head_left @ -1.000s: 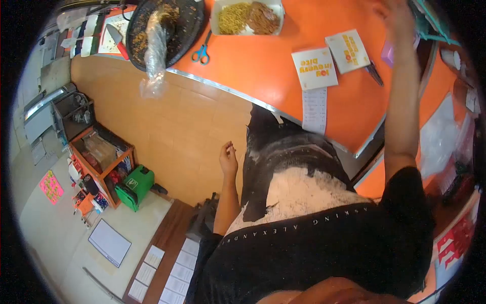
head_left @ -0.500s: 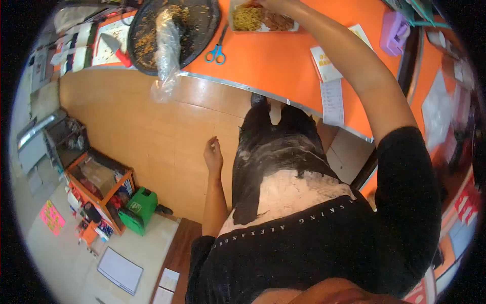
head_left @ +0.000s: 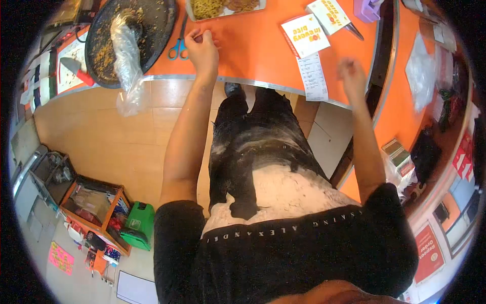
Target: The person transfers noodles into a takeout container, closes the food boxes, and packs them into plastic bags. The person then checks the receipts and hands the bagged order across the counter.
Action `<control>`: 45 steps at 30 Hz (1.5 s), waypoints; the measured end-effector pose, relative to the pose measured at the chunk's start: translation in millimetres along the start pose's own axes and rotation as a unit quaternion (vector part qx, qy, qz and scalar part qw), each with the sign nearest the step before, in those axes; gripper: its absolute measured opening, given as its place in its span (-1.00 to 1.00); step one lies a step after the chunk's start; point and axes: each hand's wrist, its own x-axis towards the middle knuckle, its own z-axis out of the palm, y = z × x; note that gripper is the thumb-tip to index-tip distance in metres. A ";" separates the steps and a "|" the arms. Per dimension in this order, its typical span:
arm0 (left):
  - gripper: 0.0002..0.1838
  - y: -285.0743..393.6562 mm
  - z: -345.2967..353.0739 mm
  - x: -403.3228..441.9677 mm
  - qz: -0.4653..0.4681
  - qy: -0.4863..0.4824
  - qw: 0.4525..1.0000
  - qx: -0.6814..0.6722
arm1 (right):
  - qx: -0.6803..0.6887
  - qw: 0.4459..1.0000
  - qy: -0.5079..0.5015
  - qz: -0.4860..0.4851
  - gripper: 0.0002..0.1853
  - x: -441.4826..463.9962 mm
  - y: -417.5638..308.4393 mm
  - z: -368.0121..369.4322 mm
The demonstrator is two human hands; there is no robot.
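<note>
My left hand (head_left: 203,54) is over the front of the orange counter, its fingers half curled and apart with nothing visible in them. Beside it lie blue-handled scissors (head_left: 178,51), partly behind the fingers. Just beyond is a clear food container (head_left: 230,15) with yellow noodles and brown pieces, cut off by the top edge. My right hand (head_left: 352,78) is smeared by motion over the counter's right end, its fingers unclear. Nearest to it are a printed paper slip (head_left: 314,78) hanging over the edge and two white-and-orange printed cards (head_left: 305,36).
A dark round tray (head_left: 96,55) with crumbs bears a crumpled clear plastic bag (head_left: 126,55) that hangs over the edge. Left of it lies a red-handled knife (head_left: 76,70). A purple holder (head_left: 368,10) stands at the back right. A green case (head_left: 139,225) is at lower left.
My right hand has left the food container and drawn back to the right. My left hand has risen from beside my leg to above the counter. The view has shifted.
</note>
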 end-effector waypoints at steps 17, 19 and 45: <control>-0.55 -64.3 52.6 -39.5 0.248 0.053 0.943 0.213 | -0.077 0.981 -0.179 -0.009 -0.73 -41.0 44.8 0.3; -0.41 -25.2 61.1 -38.5 -0.011 0.049 0.999 -0.015 | -0.074 0.982 -0.171 -0.038 -0.75 -21.7 65.5 -5.7; -0.41 -30.3 35.2 19.7 0.348 0.271 0.795 0.416 | 0.018 0.944 -0.011 -0.329 -0.65 124.9 -142.6 49.0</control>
